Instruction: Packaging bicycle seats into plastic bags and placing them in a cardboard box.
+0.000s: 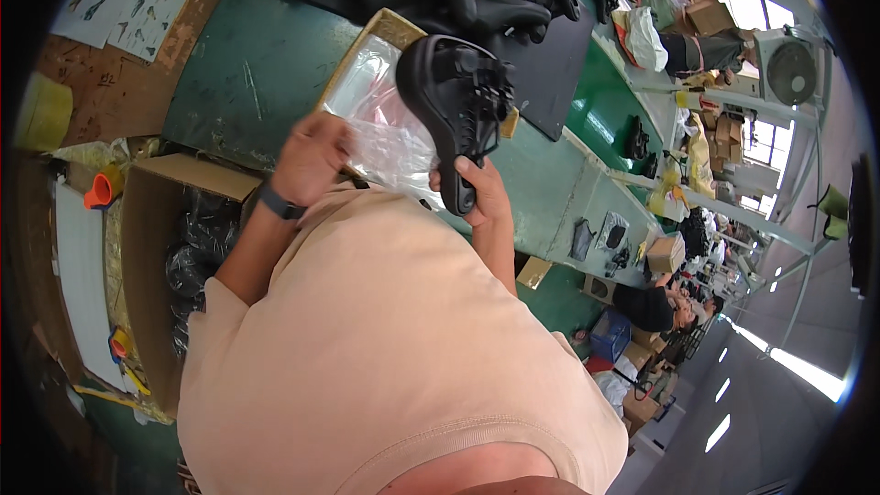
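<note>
Head view is showing your right hand (478, 194) gripping a black saddle (456, 101) by its narrow end, fingers closed round it, holding it up underside toward you above the green table (247, 73). Your left hand (310, 158) is pinching a clear bag (390, 124), fingers closed on the plastic, just beside the saddle. A cardboard box (156, 247) of bagged black parts is sitting at your left.
</note>
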Action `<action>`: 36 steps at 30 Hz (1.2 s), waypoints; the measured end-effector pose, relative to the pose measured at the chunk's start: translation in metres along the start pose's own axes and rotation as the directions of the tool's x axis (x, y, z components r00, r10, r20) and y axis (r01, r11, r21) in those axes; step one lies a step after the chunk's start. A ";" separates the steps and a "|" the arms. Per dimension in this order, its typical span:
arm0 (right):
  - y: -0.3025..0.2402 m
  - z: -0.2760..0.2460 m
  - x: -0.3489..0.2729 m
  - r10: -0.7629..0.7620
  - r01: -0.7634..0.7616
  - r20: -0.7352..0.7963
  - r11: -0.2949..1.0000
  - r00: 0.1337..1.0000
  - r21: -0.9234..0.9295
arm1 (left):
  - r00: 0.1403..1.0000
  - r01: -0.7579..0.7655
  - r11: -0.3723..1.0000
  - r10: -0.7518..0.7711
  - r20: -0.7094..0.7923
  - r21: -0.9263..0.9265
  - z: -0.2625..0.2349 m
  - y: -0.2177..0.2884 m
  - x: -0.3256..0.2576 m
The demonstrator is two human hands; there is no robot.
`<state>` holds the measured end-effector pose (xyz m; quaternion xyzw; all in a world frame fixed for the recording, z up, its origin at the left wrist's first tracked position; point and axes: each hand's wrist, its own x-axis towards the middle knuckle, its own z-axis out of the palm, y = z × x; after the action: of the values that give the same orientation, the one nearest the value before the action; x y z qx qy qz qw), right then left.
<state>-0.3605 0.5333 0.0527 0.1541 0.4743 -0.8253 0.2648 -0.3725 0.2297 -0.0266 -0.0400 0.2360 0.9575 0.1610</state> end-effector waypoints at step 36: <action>-0.136 -0.032 0.244 -0.750 0.153 0.143 -0.056 0.646 -0.987 | 0.922 0.046 0.915 -0.193 -0.335 -0.401 -0.128 0.060 0.205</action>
<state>-0.6377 0.5458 0.0086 -0.0415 0.9480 -0.2874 -0.1306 -0.5860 0.1793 -0.1448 -0.2637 0.0663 0.9485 0.1625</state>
